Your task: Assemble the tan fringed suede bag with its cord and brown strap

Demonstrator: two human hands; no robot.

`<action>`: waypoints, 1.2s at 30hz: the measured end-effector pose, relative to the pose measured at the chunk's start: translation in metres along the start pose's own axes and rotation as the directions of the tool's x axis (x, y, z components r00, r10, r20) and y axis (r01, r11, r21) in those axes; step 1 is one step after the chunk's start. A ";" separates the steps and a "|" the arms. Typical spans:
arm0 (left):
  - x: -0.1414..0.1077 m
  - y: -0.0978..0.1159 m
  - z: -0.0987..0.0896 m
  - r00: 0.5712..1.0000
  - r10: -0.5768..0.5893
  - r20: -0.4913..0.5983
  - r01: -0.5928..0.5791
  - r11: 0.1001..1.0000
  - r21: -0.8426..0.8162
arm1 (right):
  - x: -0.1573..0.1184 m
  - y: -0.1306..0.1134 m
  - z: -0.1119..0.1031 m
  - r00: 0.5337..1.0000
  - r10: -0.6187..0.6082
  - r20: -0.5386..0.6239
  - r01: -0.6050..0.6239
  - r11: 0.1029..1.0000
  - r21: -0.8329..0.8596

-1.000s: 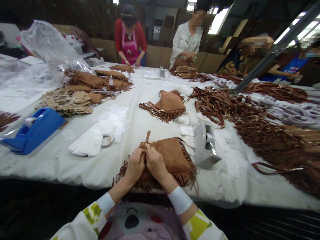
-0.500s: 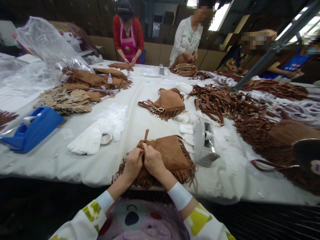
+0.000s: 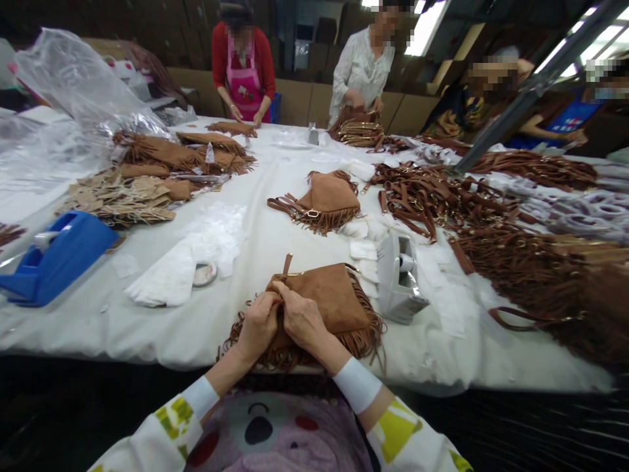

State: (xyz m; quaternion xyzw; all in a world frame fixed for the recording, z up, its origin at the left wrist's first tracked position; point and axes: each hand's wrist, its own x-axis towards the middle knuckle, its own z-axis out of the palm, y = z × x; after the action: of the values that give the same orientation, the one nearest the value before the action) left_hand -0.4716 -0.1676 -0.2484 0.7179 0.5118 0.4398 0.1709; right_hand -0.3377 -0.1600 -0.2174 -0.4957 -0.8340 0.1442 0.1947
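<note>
A brown suede fringed bag [image 3: 331, 298] lies at the table's front edge, its fringe hanging along the right end and lower side. My left hand [image 3: 259, 324] is closed in a pinch at the bag's left end. Pressed against it, my right hand [image 3: 304, 316] pinches the same corner, its fingers bent over the edge. What lies between the fingertips is hidden. A zipper with a brown pull tab [image 3: 287, 263] stands out above my fingers along the top edge. Just right of the bag is a grey tape dispenser [image 3: 400, 288].
Another fringed bag [image 3: 333, 193] lies farther in. Brown straps [image 3: 417, 196] and fringed pieces [image 3: 511, 275] are heaped at right. At left are a blue tape dispenser [image 3: 63, 262], white tissue [image 3: 167, 272], a tape roll [image 3: 204, 274] and tags [image 3: 118, 200]. Co-workers stand across the table [image 3: 304, 255].
My head view has shifted slightly. Both hands stay at the bag's corner, with only small finger movement. A dark round object at the right edge has gone from view, baring more fringed pieces.
</note>
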 end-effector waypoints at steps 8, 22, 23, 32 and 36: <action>0.004 -0.004 0.000 0.985 -0.173 -0.014 0.173 0.985 -0.010 | 0.002 -0.008 -0.004 0.990 0.048 0.131 -0.032 0.992 -0.121; 0.006 -0.009 0.002 0.982 -0.186 -0.040 0.184 0.982 -0.053 | -0.001 -0.007 -0.008 0.979 -0.004 0.202 0.054 0.969 -0.242; 0.006 -0.009 0.002 0.983 -0.179 -0.043 0.177 0.983 -0.055 | 0.000 -0.005 -0.009 0.979 -0.012 0.203 0.053 0.979 -0.199; 0.006 0.003 -0.005 0.959 -0.281 -0.034 0.264 0.929 -0.258 | 0.017 0.024 -0.029 0.958 -0.012 0.286 -0.257 0.397 0.881; 0.002 0.002 -0.007 0.942 -0.314 -0.114 0.269 0.915 -0.300 | 0.012 0.031 -0.028 0.933 0.086 0.349 -0.359 0.145 0.922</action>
State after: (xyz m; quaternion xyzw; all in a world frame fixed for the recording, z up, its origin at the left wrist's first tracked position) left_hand -0.4761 -0.1681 -0.2422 0.5643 0.5579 0.5333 0.2930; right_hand -0.3059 -0.1332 -0.2037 -0.3555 -0.4803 0.7211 0.3507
